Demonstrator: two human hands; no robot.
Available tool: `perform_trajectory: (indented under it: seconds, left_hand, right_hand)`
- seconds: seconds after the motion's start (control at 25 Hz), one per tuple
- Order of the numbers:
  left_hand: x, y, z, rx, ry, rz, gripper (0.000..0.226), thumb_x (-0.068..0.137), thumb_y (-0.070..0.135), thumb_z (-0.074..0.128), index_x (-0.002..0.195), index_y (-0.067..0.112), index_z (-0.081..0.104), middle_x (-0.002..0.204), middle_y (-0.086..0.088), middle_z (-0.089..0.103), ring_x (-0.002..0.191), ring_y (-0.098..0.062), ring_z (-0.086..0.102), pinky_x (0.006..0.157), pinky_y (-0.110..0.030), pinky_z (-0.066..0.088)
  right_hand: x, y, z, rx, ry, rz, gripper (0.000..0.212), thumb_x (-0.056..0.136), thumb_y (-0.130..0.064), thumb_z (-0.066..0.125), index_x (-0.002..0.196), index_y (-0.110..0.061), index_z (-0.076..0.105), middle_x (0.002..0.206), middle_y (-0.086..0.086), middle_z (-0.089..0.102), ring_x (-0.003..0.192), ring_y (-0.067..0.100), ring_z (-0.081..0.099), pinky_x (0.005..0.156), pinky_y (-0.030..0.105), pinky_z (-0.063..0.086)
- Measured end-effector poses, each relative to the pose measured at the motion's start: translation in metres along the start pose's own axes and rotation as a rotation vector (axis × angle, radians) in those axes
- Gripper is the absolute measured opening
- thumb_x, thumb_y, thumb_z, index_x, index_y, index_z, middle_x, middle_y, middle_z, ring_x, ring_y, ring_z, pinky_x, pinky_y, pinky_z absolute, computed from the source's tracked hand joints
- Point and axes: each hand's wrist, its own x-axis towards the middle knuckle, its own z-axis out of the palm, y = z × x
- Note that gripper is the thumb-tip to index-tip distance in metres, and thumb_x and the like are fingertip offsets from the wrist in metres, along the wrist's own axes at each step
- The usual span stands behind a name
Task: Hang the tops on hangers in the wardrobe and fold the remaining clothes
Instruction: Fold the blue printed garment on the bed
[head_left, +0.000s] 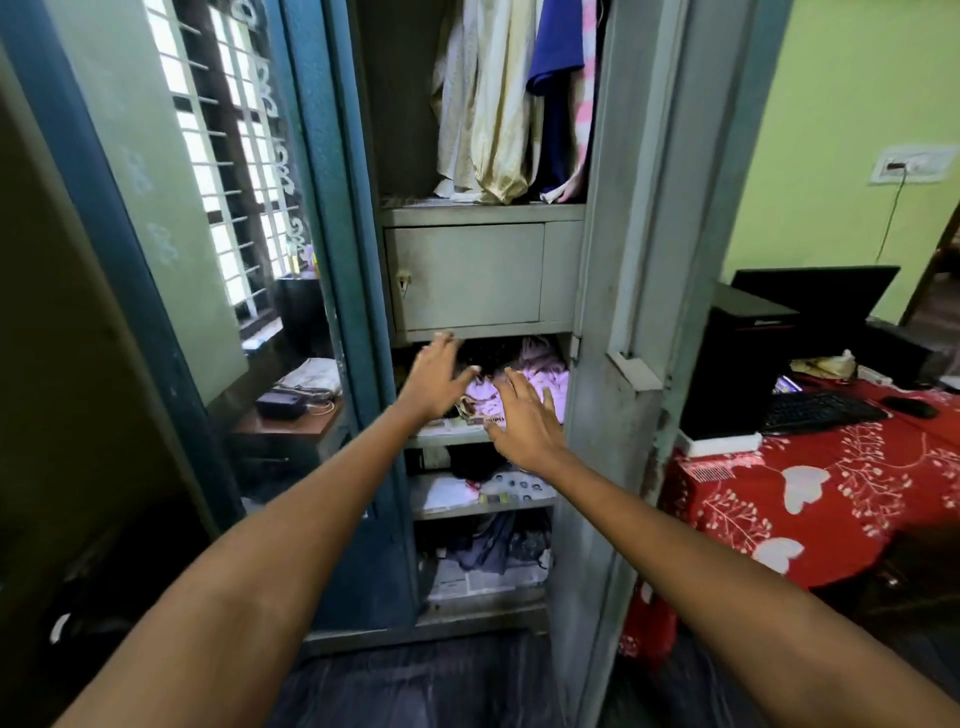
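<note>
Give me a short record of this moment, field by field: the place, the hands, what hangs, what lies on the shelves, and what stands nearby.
place: open grey metal wardrobe
left hand: open, fingers spread, reaching at the shelf below the closed locker box
right hand: open, fingers spread, in front of the crumpled pink garment
hanging: cream garments, blue top
lower shelves: white cloth, dark clothes, newspaper lining
right side: red floral cloth with black keyboard

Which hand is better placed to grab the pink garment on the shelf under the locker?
Right, probably: the right hand is open directly before the pink garment; the left hand fronts the shelf's darker side.
</note>
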Motion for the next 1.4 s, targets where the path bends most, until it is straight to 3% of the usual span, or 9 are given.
perform_trajectory:
  seconds: [0.16, 0.36, 0.56, 0.68, 0.84, 0.92, 1.08, 1.2, 1.4]
  left_hand:
    - [-0.034, 0.098, 0.022, -0.180, -0.029, 0.168, 0.051, 0.095, 0.027, 0.051, 0.138, 0.001, 0.040, 0.150, -0.015, 0.032, 0.141, -0.025, 0.025, 0.114, -0.035, 0.015]
    - [-0.052, 0.197, 0.041, -0.365, -0.006, 0.189, 0.057, 0.094, 0.031, 0.052, 0.142, 0.005, 0.035, 0.151, -0.012, 0.029, 0.142, -0.022, 0.023, 0.117, -0.038, 0.015]
    - [-0.060, 0.243, 0.054, -0.456, -0.028, -0.045, 0.073, 0.089, 0.025, 0.061, 0.147, 0.008, 0.020, 0.155, -0.010, 0.018, 0.142, -0.024, 0.019, 0.116, -0.038, 0.020]
    - [-0.064, 0.246, 0.058, -0.532, -0.054, -0.085, 0.072, 0.086, 0.018, 0.062, 0.147, 0.011, 0.023, 0.149, -0.010, 0.033, 0.134, -0.027, 0.035, 0.110, -0.040, 0.031]
    - [-0.063, 0.235, 0.057, -0.693, -0.043, -0.088, 0.062, 0.083, 0.006, 0.062, 0.139, 0.008, 0.034, 0.133, -0.011, 0.048, 0.119, -0.026, 0.050, 0.100, -0.034, 0.042]
    - [-0.059, 0.225, 0.056, -0.698, 0.019, -0.131, 0.055, 0.081, 0.007, 0.063, 0.132, 0.008, 0.040, 0.127, -0.011, 0.048, 0.115, -0.025, 0.051, 0.096, -0.033, 0.043]
    - [-0.057, 0.189, 0.050, -0.664, 0.160, -0.194, 0.046, 0.082, 0.011, 0.063, 0.123, 0.004, 0.042, 0.121, -0.012, 0.050, 0.110, -0.025, 0.050, 0.095, -0.038, 0.044]
    - [-0.055, 0.154, 0.038, -0.599, 0.233, -0.251, 0.040, 0.085, 0.015, 0.061, 0.118, 0.006, 0.042, 0.119, -0.012, 0.050, 0.106, -0.025, 0.052, 0.091, -0.039, 0.046]
    - [-0.043, 0.087, 0.013, -0.549, 0.284, -0.299, 0.029, 0.091, 0.014, 0.056, 0.115, 0.005, 0.043, 0.113, -0.012, 0.053, 0.101, -0.021, 0.053, 0.090, -0.038, 0.047]
  right_hand:
    - [-0.091, 0.033, -0.007, 0.002, 0.407, -0.100, 0.043, 0.077, -0.017, 0.052, 0.118, -0.005, 0.051, 0.136, 0.017, 0.046, 0.133, 0.030, 0.036, 0.116, 0.051, 0.009]
    - [-0.149, 0.073, -0.031, 0.030, 0.747, 0.035, 0.055, 0.071, -0.020, 0.052, 0.123, -0.004, 0.045, 0.139, 0.015, 0.039, 0.129, 0.028, 0.035, 0.111, 0.044, 0.016]
    - [-0.145, 0.095, -0.046, 0.628, 0.354, 0.314, 0.086, 0.078, 0.000, 0.059, 0.149, -0.005, 0.010, 0.151, 0.015, 0.028, 0.135, 0.026, 0.035, 0.107, 0.036, 0.035]
    - [-0.138, 0.089, -0.045, 0.849, 0.300, 0.335, 0.071, 0.081, -0.010, 0.057, 0.144, -0.008, 0.023, 0.134, 0.016, 0.047, 0.106, 0.023, 0.055, 0.085, 0.043, 0.049]
    - [-0.133, 0.069, -0.044, 0.987, 0.311, 0.417, 0.061, 0.073, -0.029, 0.054, 0.128, -0.006, 0.041, 0.113, 0.008, 0.055, 0.106, 0.025, 0.056, 0.089, 0.043, 0.049]
    - [-0.129, 0.061, -0.042, 0.871, 0.272, 0.374, 0.058, 0.070, -0.030, 0.052, 0.124, -0.010, 0.042, 0.112, 0.008, 0.057, 0.102, 0.025, 0.058, 0.084, 0.043, 0.051]
    - [-0.118, 0.047, -0.028, 0.671, 0.174, 0.252, 0.059, 0.077, -0.001, 0.056, 0.132, -0.015, 0.039, 0.121, 0.003, 0.055, 0.107, 0.018, 0.055, 0.085, 0.033, 0.049]
    - [-0.098, 0.029, -0.012, 0.490, 0.134, 0.129, 0.054, 0.074, -0.003, 0.055, 0.126, -0.011, 0.044, 0.121, 0.007, 0.055, 0.116, 0.027, 0.051, 0.089, 0.040, 0.049]
    - [-0.043, 0.000, -0.007, 0.023, 0.173, 0.027, 0.061, 0.082, -0.015, 0.058, 0.138, -0.006, 0.035, 0.153, 0.012, 0.022, 0.142, 0.028, 0.014, 0.114, 0.043, 0.017]
